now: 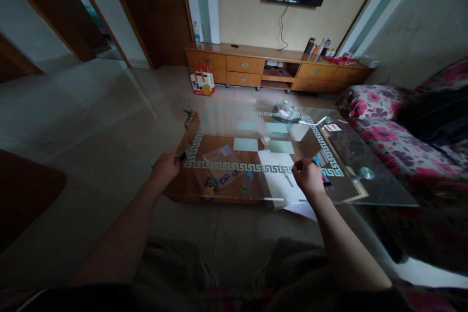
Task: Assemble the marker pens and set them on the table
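- Dark slim pen [183, 156] pinched in curled fingers of left hand [164, 168], tip poking out toward the glass-topped wooden coffee table [380, 190], at its left edge.
- Cluster of coloured markers [323, 175] under closed fingers of right hand [309, 178], beside white paper sheet [278, 170] on the glass.
- Both forearms stretched forward from the lap, wrists low, knuckles up.
- Clear plastic bag [223, 163] lying flat between the hands, stickers or small cards inside; exact contents too small to tell.
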Tool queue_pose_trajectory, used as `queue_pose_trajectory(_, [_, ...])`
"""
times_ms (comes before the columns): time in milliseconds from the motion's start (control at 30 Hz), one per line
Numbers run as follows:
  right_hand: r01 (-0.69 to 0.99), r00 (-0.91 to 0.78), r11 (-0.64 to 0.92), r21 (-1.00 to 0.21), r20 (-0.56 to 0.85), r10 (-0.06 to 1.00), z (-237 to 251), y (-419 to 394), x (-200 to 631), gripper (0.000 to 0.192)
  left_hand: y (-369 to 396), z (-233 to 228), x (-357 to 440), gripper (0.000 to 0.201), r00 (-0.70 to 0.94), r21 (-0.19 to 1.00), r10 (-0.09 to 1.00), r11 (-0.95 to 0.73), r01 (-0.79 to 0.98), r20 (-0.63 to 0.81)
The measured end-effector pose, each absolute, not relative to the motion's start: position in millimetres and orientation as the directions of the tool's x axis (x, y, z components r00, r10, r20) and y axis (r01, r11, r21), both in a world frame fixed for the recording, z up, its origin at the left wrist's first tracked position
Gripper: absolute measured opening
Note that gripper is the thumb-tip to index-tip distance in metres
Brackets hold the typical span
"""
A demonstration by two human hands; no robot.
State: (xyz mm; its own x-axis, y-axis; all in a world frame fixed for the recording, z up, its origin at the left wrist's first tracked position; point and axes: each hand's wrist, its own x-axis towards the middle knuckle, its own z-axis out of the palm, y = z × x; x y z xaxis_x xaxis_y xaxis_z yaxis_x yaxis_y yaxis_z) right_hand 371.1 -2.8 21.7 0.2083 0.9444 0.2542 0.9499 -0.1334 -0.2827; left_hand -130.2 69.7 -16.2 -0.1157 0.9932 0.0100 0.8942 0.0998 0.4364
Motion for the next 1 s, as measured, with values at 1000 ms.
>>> queue_pose_trajectory(1000, [0.818,0.017,0.136,-0.559,0.260,0.966,25,-21,308,0.015,-2,26,10,0.026,0.392,0.750,0.879,0.448,-0.486,-0.271])
